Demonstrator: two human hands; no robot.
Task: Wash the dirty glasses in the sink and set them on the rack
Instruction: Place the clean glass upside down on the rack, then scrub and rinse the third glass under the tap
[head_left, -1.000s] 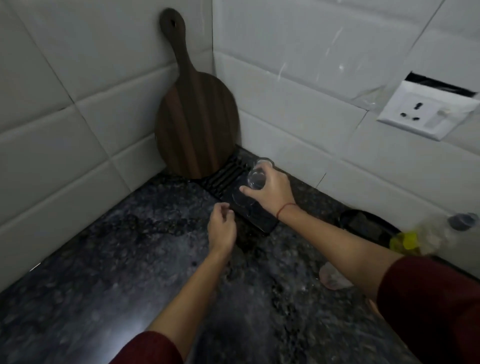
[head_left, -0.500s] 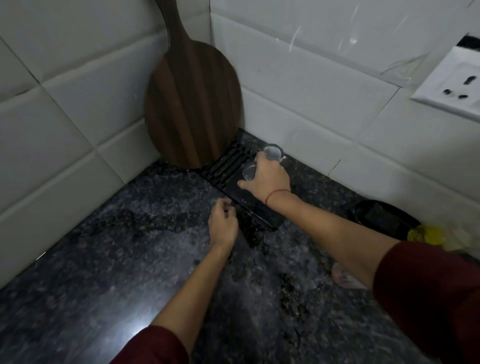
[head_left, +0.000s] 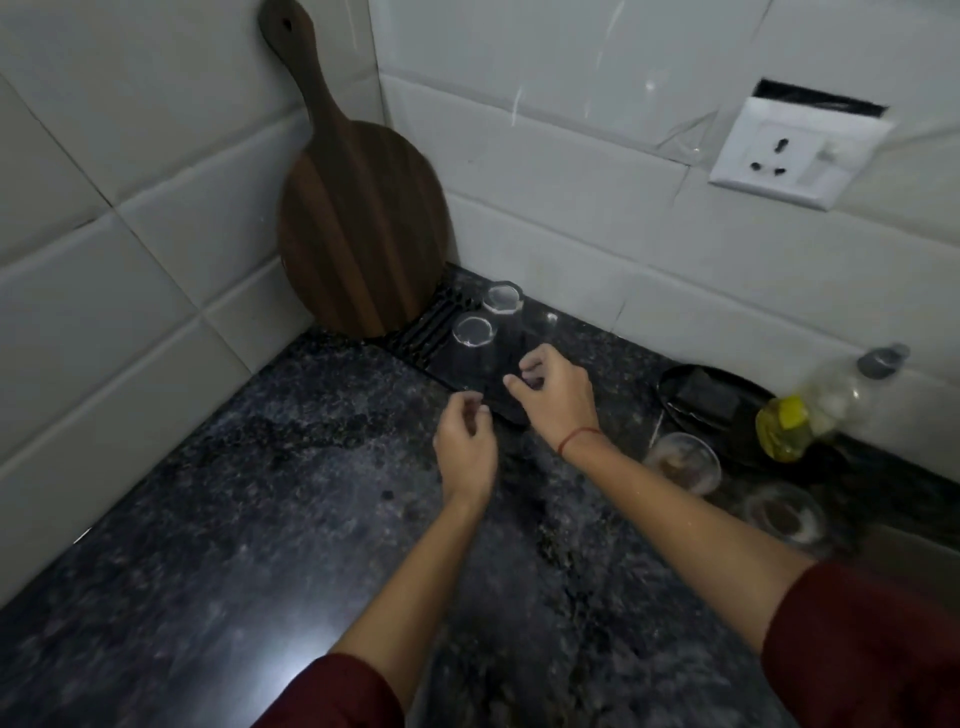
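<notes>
Glass (head_left: 502, 302) now stands on rack (head_left: 422, 338), right hand (head_left: 557, 396) withdrawn.

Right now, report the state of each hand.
Left hand: open, fingers loosely curled, holding nothing.
Right hand: open, fingers relaxed, holding nothing.

upturned glasses (head_left: 472, 332) (head_left: 501, 300) on rack (head_left: 415, 338): 2 | dirty glasses (head_left: 683, 462) (head_left: 784, 517): 2 | cutting board (head_left: 358, 228): 1 | bottle (head_left: 826, 402): 1 | wall socket (head_left: 789, 156): 1 | black dish (head_left: 675, 387): 1
</notes>
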